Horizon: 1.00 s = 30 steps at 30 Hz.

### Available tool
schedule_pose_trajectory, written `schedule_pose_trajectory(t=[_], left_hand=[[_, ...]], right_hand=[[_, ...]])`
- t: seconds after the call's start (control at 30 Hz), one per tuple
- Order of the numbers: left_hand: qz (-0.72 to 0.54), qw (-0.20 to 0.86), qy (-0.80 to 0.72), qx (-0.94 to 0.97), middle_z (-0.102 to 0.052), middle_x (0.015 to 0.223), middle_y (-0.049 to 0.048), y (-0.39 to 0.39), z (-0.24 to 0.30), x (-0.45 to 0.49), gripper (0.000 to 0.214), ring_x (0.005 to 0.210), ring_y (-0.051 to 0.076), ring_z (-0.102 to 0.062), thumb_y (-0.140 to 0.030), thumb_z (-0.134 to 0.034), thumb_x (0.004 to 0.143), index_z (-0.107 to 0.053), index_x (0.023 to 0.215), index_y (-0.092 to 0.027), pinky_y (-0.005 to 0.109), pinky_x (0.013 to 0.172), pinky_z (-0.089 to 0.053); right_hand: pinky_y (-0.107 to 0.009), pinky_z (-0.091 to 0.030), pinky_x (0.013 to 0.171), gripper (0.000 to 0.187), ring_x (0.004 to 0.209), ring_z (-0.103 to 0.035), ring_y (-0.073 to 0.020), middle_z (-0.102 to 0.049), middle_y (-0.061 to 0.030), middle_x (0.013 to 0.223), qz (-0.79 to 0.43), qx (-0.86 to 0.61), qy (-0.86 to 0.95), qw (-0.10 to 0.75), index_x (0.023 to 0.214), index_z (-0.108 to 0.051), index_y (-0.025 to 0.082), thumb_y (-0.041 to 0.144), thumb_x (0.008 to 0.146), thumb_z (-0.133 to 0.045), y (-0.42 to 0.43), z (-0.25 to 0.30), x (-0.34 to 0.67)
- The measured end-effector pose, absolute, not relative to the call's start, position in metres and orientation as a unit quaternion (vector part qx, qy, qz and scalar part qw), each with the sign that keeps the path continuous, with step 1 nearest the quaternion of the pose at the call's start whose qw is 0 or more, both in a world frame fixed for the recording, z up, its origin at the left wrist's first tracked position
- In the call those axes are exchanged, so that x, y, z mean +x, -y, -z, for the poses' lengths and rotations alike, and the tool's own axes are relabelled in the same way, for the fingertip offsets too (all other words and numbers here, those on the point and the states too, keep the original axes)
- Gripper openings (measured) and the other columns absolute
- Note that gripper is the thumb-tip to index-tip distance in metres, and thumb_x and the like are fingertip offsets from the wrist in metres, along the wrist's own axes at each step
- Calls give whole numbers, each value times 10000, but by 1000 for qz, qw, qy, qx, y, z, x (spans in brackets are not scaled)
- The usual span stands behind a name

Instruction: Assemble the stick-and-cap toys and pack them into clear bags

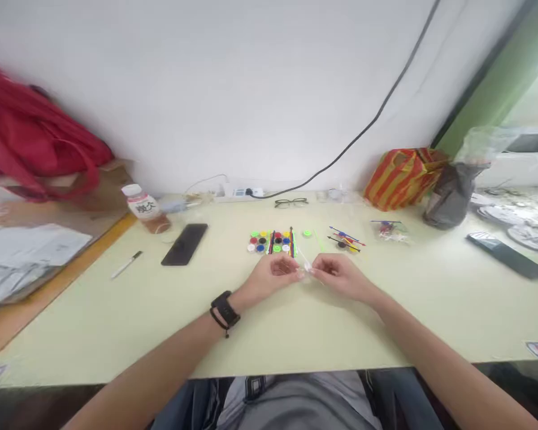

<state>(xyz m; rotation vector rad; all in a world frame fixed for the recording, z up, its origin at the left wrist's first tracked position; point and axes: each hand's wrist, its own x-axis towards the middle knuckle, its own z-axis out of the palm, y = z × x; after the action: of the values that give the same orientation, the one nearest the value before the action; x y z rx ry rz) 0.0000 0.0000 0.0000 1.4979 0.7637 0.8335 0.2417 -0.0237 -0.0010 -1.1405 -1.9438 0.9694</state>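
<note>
Sm. white pc. (308, 266) w/ thin pale stem (302, 254); details blurred.

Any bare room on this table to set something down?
Yes: between the white pen and the black wristwatch, and between the right hand and the dark phone-like slab. It is crowded around the colored discs, just beyond the left hand.

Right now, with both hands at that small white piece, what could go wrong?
The small white piece between the left hand and right hand is slender, so it might slip. The left hand, close to the coloured discs, could nudge them. The capped drink bottle, if knocked, might topple onto the smartphone.
</note>
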Motion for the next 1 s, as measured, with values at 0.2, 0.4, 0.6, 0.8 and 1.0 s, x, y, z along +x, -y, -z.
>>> schedule_pose_trajectory(t=[0.2,0.4,0.6,0.8,1.0], left_hand=[[-338,591,-351,643,-646,787,15,-2,-3,1,337,702,113,-583,-439,-836,823,-695,882,-139,243,657,-475],[-345,580,-354,648,-637,753,7,-2,-1,-1,312,671,106,-567,-424,-822,836,-701,874,-140,239,639,-465],[-371,563,-360,644,-655,786,19,-5,-1,1,318,683,115,-568,-438,-820,828,-715,883,-143,242,631,-454],[-372,556,-360,651,-646,771,16,-2,-4,1,301,683,116,-560,-428,-809,837,-715,866,-144,241,634,-437],[-371,545,-357,662,-631,758,9,0,-5,1,282,690,118,-551,-411,-800,848,-711,861,-144,247,654,-429]], right_hand=[[-283,-371,539,397,589,-497,-151,-613,-14,688,-209,-538,682,449,843,-648,208,582,967,-604,14,-9,269],[-291,-326,546,296,574,-533,-173,-598,4,600,-79,-665,693,267,756,-632,238,447,961,-588,13,-2,289],[-293,-304,562,229,626,-593,-201,-677,-26,682,1,-739,645,194,737,-619,240,379,918,-608,11,6,288],[-303,-423,602,143,635,-582,-183,-691,-30,787,-47,-631,703,325,898,-647,239,363,945,-595,13,3,280],[-363,-553,800,191,901,-711,-229,-717,-83,1195,-118,-515,805,269,1103,-682,247,306,944,-597,19,15,259]])
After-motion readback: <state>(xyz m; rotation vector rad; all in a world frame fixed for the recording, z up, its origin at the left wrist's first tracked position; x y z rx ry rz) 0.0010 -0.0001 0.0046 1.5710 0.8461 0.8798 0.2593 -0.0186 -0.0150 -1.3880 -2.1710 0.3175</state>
